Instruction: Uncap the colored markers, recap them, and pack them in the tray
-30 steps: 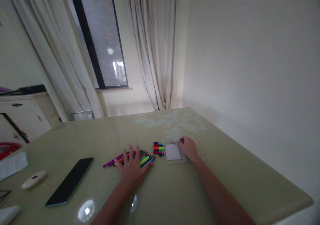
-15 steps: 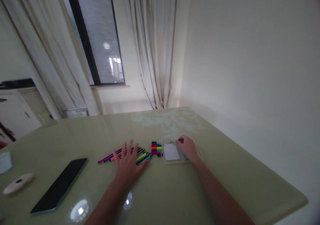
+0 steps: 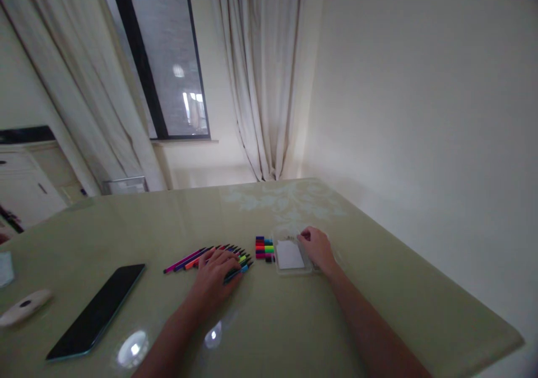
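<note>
Several coloured felt-tip pens (image 3: 191, 259) lie fanned out on the table with their dark tips pointing right. My left hand (image 3: 217, 268) rests over the right part of the pens, its fingers curled down around some of them; the fingertips are partly hidden. To the right, a clear plastic case (image 3: 290, 272) lies flat with a white sheet (image 3: 289, 254) in it. My right hand (image 3: 318, 247) pinches the case near its upper right, thumb and fingers together. Between the pens and the case sits a stack of coloured pen caps (image 3: 264, 249).
A dark tablet (image 3: 98, 310) lies at the front left of the glossy green table (image 3: 269, 333). Left of it is a white oval object (image 3: 26, 307), with a pale sheet (image 3: 5, 268) behind. A wall (image 3: 420, 114) runs along the table's right side.
The spread fingers of my left hand have curled down onto the pens. My right hand stays at the plastic case. The view has shifted slightly.
</note>
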`<state>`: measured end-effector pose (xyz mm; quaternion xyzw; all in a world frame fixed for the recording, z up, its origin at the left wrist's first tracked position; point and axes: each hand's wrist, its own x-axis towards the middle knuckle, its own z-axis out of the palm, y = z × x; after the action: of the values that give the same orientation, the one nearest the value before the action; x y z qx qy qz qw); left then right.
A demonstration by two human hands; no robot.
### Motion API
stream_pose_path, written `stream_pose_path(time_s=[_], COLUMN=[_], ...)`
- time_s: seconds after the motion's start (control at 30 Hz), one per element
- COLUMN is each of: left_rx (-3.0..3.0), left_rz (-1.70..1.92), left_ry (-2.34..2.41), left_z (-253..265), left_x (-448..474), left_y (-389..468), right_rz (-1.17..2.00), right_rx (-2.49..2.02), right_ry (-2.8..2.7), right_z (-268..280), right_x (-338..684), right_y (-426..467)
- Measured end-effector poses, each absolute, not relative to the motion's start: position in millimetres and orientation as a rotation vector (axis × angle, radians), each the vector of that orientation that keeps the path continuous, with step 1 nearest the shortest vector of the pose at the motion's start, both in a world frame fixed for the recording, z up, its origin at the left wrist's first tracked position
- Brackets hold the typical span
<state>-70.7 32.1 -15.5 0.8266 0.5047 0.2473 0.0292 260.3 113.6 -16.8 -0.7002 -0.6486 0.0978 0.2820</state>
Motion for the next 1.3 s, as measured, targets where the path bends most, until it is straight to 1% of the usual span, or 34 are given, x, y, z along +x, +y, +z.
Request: stream_pose_path(time_s=[0.37, 0.6, 0.9, 1.17, 1.3], left_rx=[2.568, 2.552, 2.493, 2.412, 2.436], left_rz=[0.797, 0.805, 0.848, 0.854, 0.849], left_ry=[1.546, 1.529, 1.517, 1.580, 1.581], left_z=[-10.4, -13.3, -13.8, -11.9, -15.4], left_x=[-72.6, -71.8, -65.4, -57.9, -55.4], left_y=[28.0, 28.2, 29.3, 29.0, 29.0], right_rz=[0.293, 0.237, 0.239, 0.059, 0.052], right_rx=[-1.849, -1.894, -1.937, -2.090, -2.087], right_ry=[-1.732, -1.749, -1.773, -1.858, -1.884], right_z=[-16.3, -16.5, -12.0, -1.4, 1.5], right_x=[261.0, 265.5, 265.9, 261.1, 259.2], right_y=[112.7, 114.1, 112.3, 100.3, 97.9])
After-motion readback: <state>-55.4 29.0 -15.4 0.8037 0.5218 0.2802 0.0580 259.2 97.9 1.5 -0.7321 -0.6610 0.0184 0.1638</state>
